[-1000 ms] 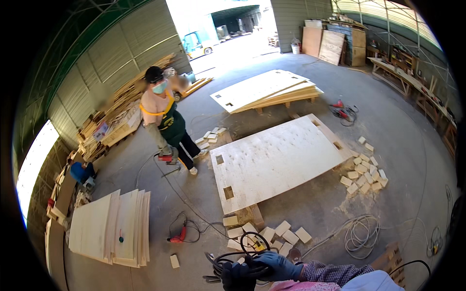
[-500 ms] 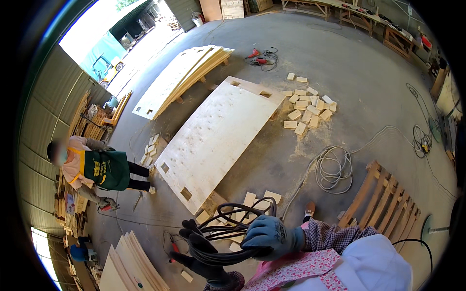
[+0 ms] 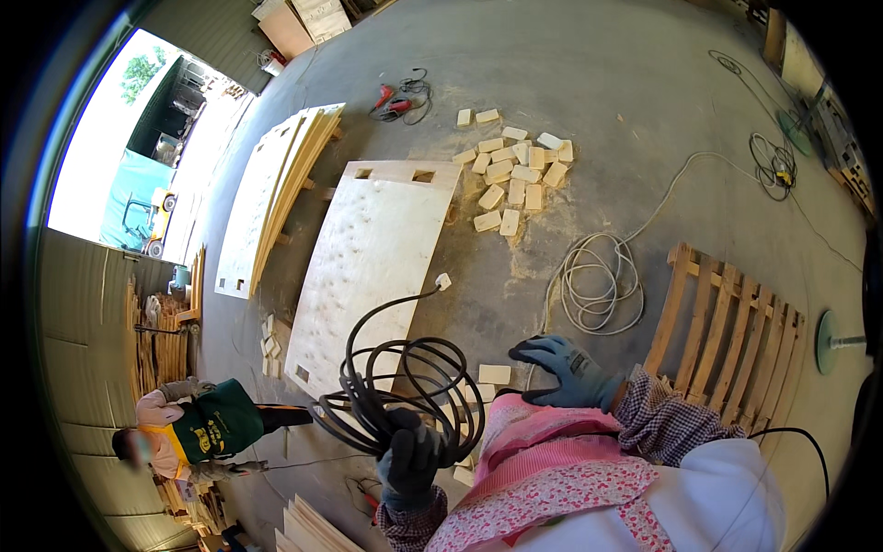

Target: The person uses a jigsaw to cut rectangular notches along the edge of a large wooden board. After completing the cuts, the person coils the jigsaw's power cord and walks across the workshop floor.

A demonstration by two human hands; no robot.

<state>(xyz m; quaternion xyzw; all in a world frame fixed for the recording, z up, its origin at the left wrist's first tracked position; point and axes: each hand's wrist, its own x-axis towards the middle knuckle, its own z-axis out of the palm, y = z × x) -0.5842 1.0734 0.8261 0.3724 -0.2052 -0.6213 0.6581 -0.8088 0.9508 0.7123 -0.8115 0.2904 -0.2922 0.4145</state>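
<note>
A loosely coiled black cable (image 3: 405, 368) is gripped in my gloved left hand (image 3: 411, 457), its loops spreading up and to both sides of the fist. One end arcs away from the coil and carries a small white plug (image 3: 443, 281). My right hand (image 3: 568, 370), in a blue-grey glove, is apart from the coil, fingers stretched out to the left with nothing in them. Beyond the coil lies a large plywood panel (image 3: 368, 248) with rectangular cut-outs near its corners. Small wooden blocks (image 3: 494, 374) lie on the floor between my hands, partly hidden by the cable.
A co-worker in a green apron (image 3: 217, 421) stands at the left. Stacked panels (image 3: 267, 202) lie beyond, beside red power tools (image 3: 395, 105). A heap of blocks (image 3: 520, 170), a pale coiled cable (image 3: 598, 285) and a wooden pallet (image 3: 727, 322) are on the floor ahead and right.
My right hand has let go of the black cable and moved right. My left hand now holds the coil alone, with its plug end hanging out. The view has turned rightward.
</note>
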